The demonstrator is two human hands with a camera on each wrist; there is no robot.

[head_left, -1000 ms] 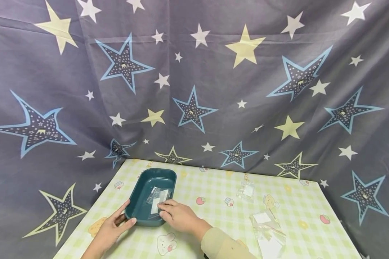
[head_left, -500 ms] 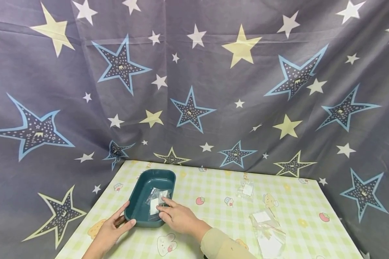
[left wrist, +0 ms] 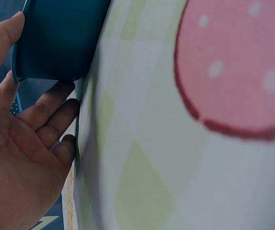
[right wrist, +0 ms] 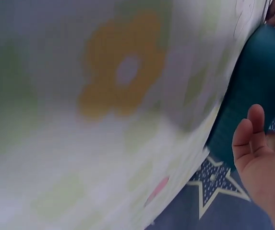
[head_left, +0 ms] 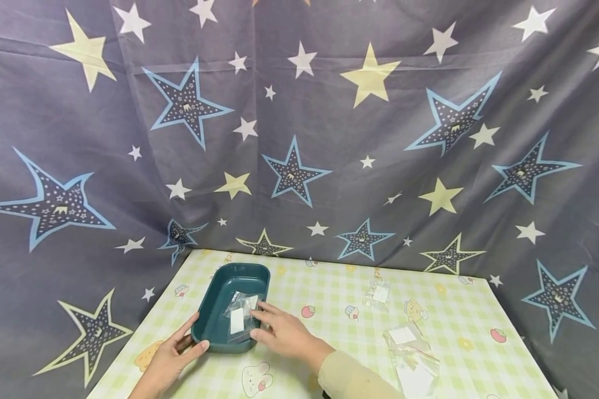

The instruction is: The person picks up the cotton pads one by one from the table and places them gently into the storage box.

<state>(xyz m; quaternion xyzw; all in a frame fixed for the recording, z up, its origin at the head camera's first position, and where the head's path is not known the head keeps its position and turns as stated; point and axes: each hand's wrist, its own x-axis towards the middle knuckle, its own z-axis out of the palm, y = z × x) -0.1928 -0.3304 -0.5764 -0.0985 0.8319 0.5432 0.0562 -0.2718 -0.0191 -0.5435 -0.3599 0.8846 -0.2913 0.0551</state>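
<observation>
A teal tray (head_left: 218,293) sits at the table's left side, with clear plastic packets (head_left: 240,317) holding white cards lying inside. My left hand (head_left: 176,350) rests at the tray's near left corner, thumb against the rim and fingers relaxed alongside. The left wrist view shows that hand (left wrist: 27,139) with straight fingers beside the tray (left wrist: 60,38). My right hand (head_left: 279,331) lies flat at the tray's right rim, its fingertips touching the packet's edge. Only the thumb side of the right hand (right wrist: 262,158) and the tray's outer wall (right wrist: 257,81) show in the right wrist view.
The table (head_left: 329,332) has a green checked cloth with cartoon prints. One small clear packet (head_left: 379,292) lies at mid-right and a pile of larger packets (head_left: 411,354) near the front right. A star-patterned curtain (head_left: 299,138) hangs behind and drapes both sides.
My right hand has drawn back to the right, off the top of the packet, which now lies flat in the tray. The left hand has stayed put.
</observation>
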